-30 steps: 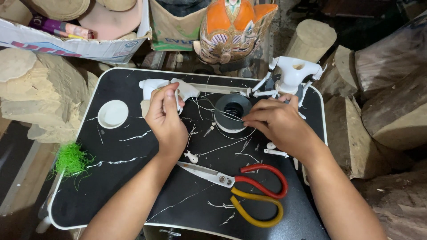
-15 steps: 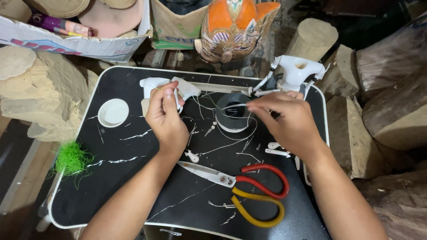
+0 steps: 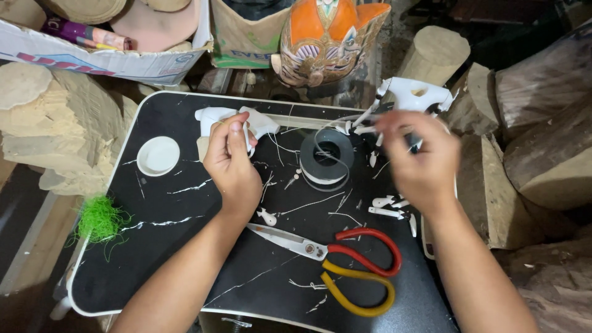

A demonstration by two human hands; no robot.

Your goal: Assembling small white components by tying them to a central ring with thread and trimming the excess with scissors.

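My left hand grips a small white carved piece at the back of the black tray table. My right hand is blurred with motion, raised over the tray's right side just in front of a white carved figure. Its fingers are curled, and whether they pinch anything is hidden by the blur. A black roll with a thin pale strand looped over it sits between my hands. Scissors with red and yellow handles lie in front of them.
A white round lid lies at the tray's left and small white carved bits at its right. An orange painted mask, a cardboard box and wood logs ring the tray. Green fibre hangs off the left edge.
My right hand has moved from over the black roll to the right and slightly back, now blurred. My left hand keeps its grip in the same place.
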